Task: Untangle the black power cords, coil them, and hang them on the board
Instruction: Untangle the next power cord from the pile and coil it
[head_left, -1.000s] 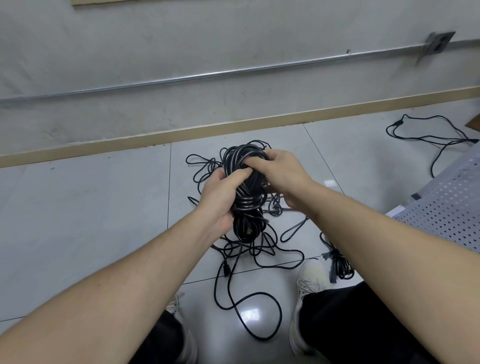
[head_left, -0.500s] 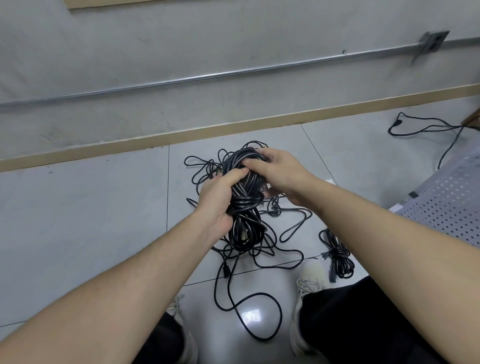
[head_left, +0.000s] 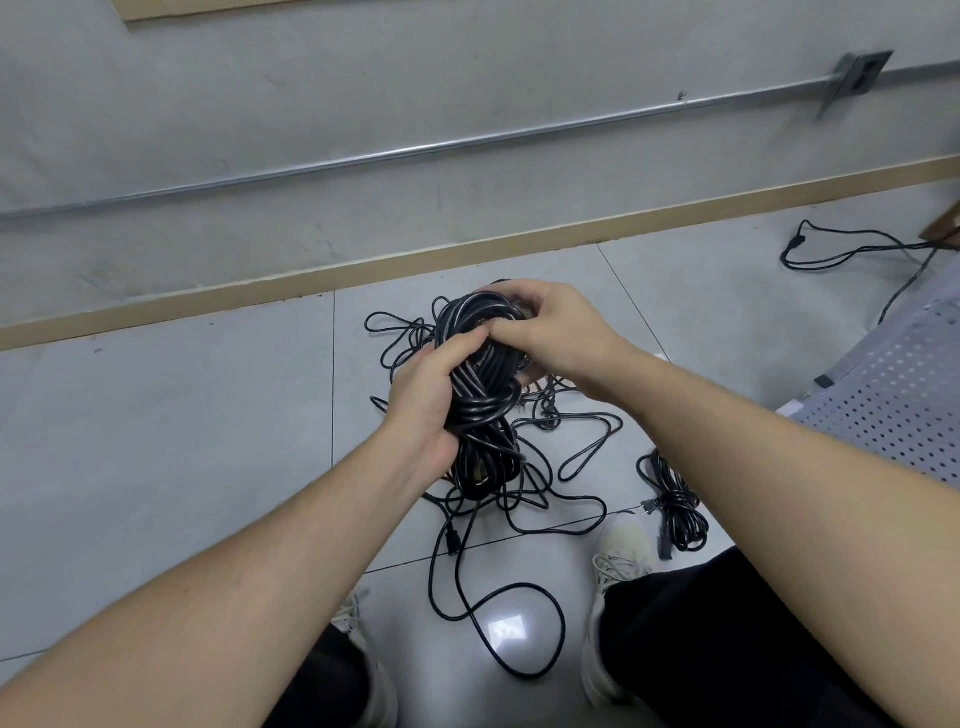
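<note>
Head view: my left hand (head_left: 431, 395) grips the coiled bundle (head_left: 480, 395) round its middle, fingers curled tight. My right hand (head_left: 550, 332) sits on the top of the coil, fingers curled over the upper loops, thumb & fingertip pinching a strand there. Bundle is held up off the tiled floor (head_left: 166, 441), w/ loose cords (head_left: 550, 483) trailing under it in a messy spread, one long loop running back between my shoes.

Vs a sec ago: right hand has slid up & over the coil top, and the bundle looks tipped a bit more toward it. I read that as finishing a wrap/tuck of the end, so this coil is nearly done, not yet hung.

A smaller tied coil (head_left: 675, 504) lies by my right shoe. The perforated board (head_left: 893, 395) is at right, apart from both hands. Plenty of loose cord left, so the task is approx. midway at best.
</note>
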